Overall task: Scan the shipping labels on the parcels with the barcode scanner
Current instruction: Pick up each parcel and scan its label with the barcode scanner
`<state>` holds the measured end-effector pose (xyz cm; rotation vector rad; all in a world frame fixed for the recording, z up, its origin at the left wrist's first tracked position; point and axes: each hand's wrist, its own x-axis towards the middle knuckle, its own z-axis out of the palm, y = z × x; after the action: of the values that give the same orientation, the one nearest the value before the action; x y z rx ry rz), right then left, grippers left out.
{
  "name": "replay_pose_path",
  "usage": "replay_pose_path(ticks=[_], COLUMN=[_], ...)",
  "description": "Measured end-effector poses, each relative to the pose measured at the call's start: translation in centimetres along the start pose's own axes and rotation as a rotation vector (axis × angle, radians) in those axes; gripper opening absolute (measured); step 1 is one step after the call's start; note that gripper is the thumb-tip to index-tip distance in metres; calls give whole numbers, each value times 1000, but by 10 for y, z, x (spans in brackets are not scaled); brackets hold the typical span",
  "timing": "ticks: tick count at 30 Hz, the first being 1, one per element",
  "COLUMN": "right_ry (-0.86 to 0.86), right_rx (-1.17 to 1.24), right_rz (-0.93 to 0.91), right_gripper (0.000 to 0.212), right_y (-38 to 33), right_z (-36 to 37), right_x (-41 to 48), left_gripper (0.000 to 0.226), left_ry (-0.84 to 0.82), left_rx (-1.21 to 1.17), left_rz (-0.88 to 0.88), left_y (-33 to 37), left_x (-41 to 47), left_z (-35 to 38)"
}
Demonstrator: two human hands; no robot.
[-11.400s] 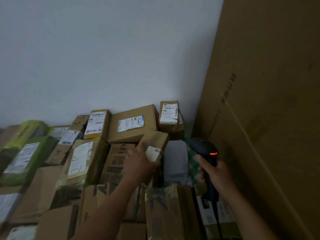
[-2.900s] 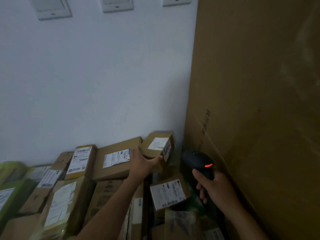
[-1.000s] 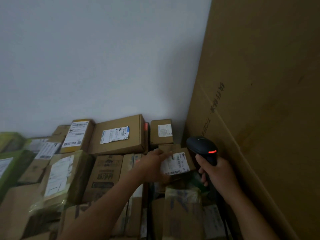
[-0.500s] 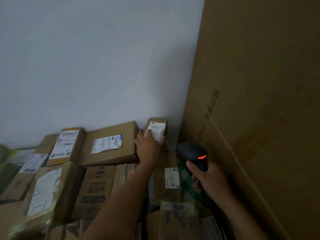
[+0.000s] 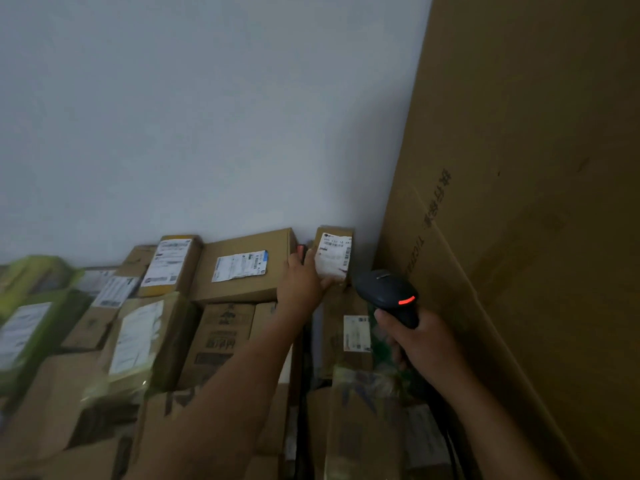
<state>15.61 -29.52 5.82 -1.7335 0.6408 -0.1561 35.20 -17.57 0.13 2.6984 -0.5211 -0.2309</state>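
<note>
green-wrapped parcels [image 5: 33, 306]: piled at the far left, blurred. The film looks slick and soft, so I judge they would need a hand underneath, not a pinch.
wide carton [image 5: 242, 271]: leans on the wall [image 5: 207, 116] with its own printed label facing out. It looks stiff and is probably the heavier lift of this row.
left hand [image 5: 299, 284]: grips the lower left edge of the small parcel, fingers curled round that side, clear of most of the print.
small parcel [image 5: 334, 252]: stands upright in the corner against the wall, just right of the wide carton. One hand props it, so it is likely light. The cardboard is rigid, and its edges are the place to hold it.
shipping label [image 5: 331, 265]: white, slightly wrinkled, facing the camera. The creases may hinder a read, so a flat, steady face matters.
barcode scanner [image 5: 384, 289]: dark, with an orange light lit, its head aimed up-left near the label.
right hand [image 5: 420, 341]: wrapped round the scanner's handle.
tall cardboard panel [image 5: 519, 202]: stands close on the right and leaves the scanner little room to swing.
</note>
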Motion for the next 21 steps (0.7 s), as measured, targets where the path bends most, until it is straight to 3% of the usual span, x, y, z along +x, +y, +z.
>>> replay_pose_path(ticks=[7, 12, 17, 21], right_ry=[-101, -200, -256, -265], right_rx=[-3, -44, -90, -139], right_rz=[-66, -108, -89, -57], right_gripper=[34, 36, 32, 27], right_y=[-21, -30, -26, -5], right_z=[-9, -3, 13, 29], right_x=[-55, -113, -179, -232], left_gripper=[48, 53, 32, 39], left_ry=[46, 45, 82, -10], left_rx=[-3, -40, -146, -125], left_rz=[-79, -200, -203, -174], left_y=[-32, -61, -75, -79], left_x=[-110, -214, -308, -364], left_z=[-47, -67, -58, -29])
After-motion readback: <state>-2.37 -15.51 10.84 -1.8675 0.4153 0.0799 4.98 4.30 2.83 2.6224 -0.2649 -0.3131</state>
